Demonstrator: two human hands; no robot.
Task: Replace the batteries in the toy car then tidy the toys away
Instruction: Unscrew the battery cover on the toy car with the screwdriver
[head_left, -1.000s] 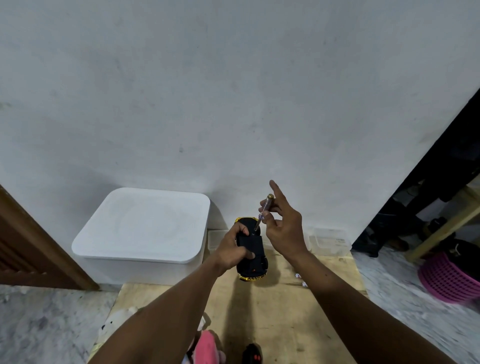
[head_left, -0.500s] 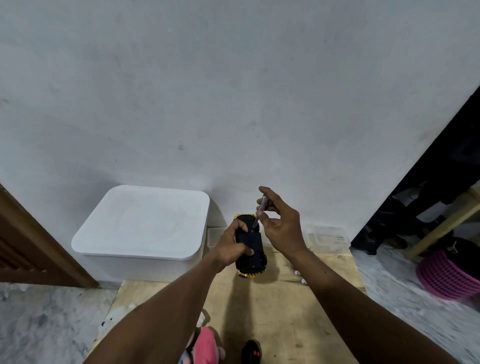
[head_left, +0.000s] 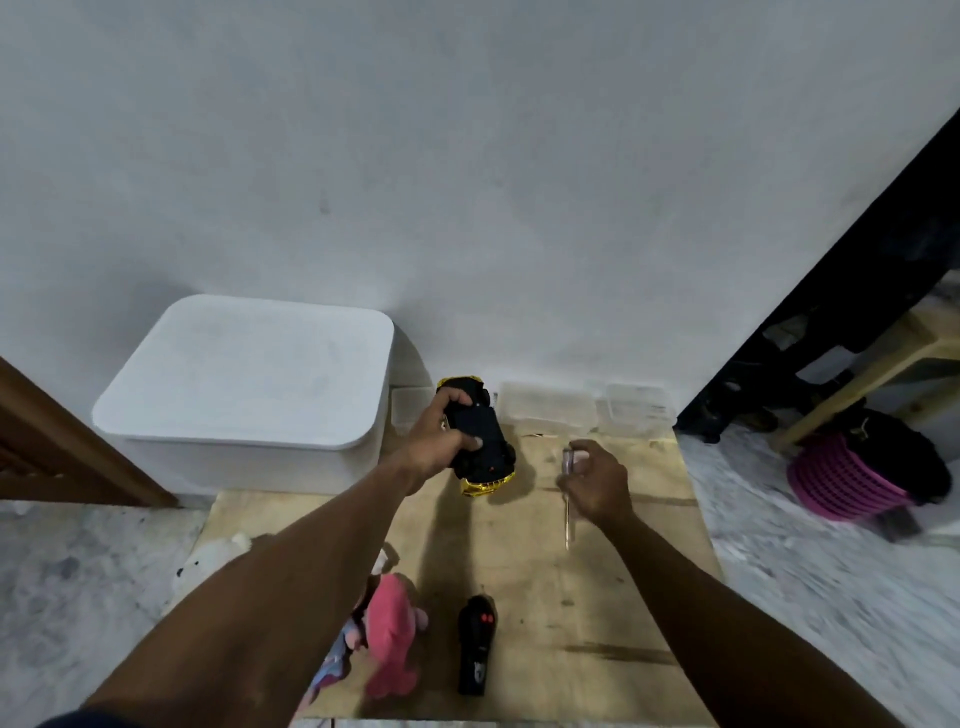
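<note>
My left hand (head_left: 441, 441) grips a black and yellow toy car (head_left: 480, 441), turned underside up above the wooden board (head_left: 597, 597). To its right, my right hand (head_left: 597, 480) holds a small screwdriver (head_left: 567, 499) by its clear handle, with the metal shaft pointing down toward me. A black remote control (head_left: 475, 652) with red buttons lies on the board near me. Beside it is a pink plush toy (head_left: 389, 631), and a white plush toy (head_left: 210, 564) lies at the board's left edge.
A white lidded bin (head_left: 249, 384) stands against the wall at the left. Clear plastic containers (head_left: 550, 410) (head_left: 636, 410) sit along the wall behind the board. A pink basket (head_left: 841, 480) and dark furniture are at the right. Marble floor surrounds the board.
My right hand has moved the screwdriver away from the car, down and to the right, and turned its tip downward. The view has tilted down, showing the remote and plush toys.
</note>
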